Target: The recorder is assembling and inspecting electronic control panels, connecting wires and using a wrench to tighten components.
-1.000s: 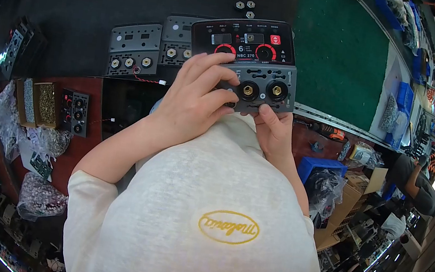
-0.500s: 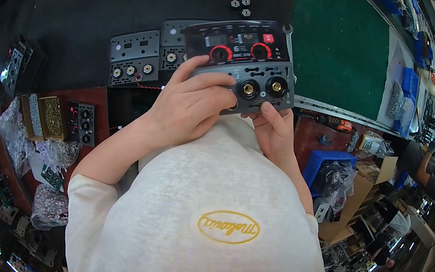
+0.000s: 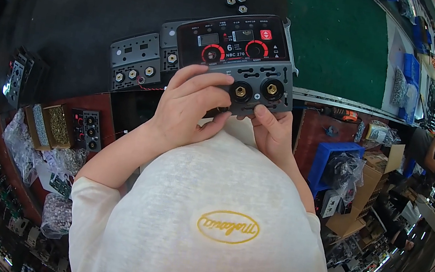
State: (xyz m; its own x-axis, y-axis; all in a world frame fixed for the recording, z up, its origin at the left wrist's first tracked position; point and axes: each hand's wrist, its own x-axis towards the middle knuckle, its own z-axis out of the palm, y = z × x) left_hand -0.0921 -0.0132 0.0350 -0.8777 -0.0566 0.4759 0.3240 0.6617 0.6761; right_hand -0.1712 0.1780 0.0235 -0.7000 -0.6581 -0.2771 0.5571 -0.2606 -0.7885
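Lowered left hand below left dial since earlier frame; now curling over lower left of control panel, hold impossible to tell. Gripping panel's bottom with right hand above near edge of table. Seemingly working at socket row, next needing steady support.

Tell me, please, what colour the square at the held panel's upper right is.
The square is red with white marks, best seen in the head view.

Blue bin beside cardboard box
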